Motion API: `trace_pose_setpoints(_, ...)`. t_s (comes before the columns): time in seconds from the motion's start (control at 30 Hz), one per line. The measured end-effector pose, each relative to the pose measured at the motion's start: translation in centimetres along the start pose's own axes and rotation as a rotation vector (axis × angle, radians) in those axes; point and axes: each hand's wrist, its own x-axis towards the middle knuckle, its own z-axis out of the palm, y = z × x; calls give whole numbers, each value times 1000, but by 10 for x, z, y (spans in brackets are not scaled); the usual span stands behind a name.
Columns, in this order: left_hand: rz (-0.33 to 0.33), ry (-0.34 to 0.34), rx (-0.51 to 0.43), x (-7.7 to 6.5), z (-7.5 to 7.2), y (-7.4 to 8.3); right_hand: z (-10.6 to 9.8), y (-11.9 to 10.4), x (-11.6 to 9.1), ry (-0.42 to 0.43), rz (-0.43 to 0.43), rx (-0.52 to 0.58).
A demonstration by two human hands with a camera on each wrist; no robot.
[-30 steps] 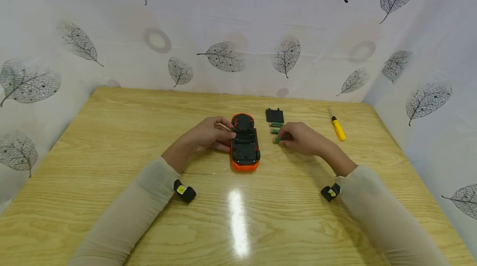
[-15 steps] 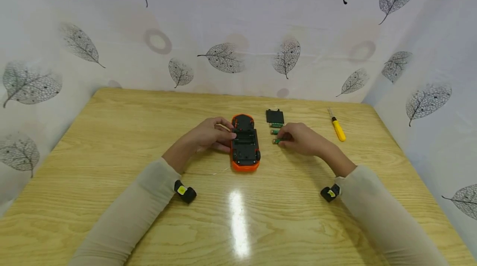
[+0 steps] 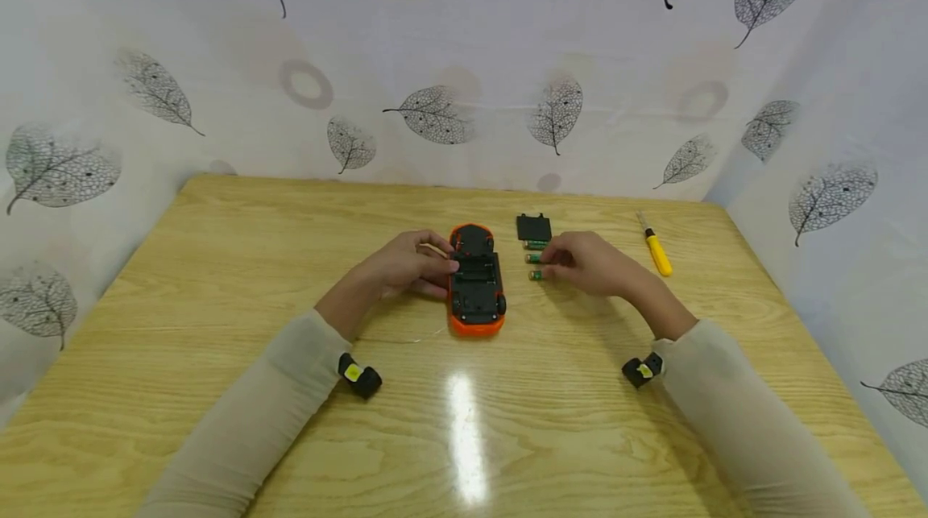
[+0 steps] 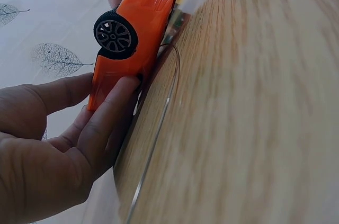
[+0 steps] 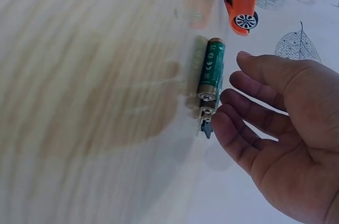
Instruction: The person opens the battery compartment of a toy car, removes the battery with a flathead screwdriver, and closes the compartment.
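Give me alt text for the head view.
The left hand holds an upside-down orange toy car, its battery bay uncovered; the right hand is close to three green batteries. A black cover lies beyond them, a yellow-handled screwdriver to the right.

white glare streaks the table (image 3: pixel 362 445); both wrist views look dimmer and softer

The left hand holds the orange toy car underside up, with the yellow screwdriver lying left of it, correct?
Only the side is wrong: in the head view, the yellow screwdriver lies to the right of the orange toy car.
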Motion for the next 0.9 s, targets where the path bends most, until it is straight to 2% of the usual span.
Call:
trace_pose_setpoints(0.37,6,-6,1,-2,-1,-1,-15,3,14,54,-2,-25)
trace_pose_setpoints(0.73,6,-14,-6,0,-2,-2,-23,23,44,82,58,-36)
trace_pose_setpoints(0.9,6,-15,-8,0,-2,-1,-23,32,56,61,122,-22)
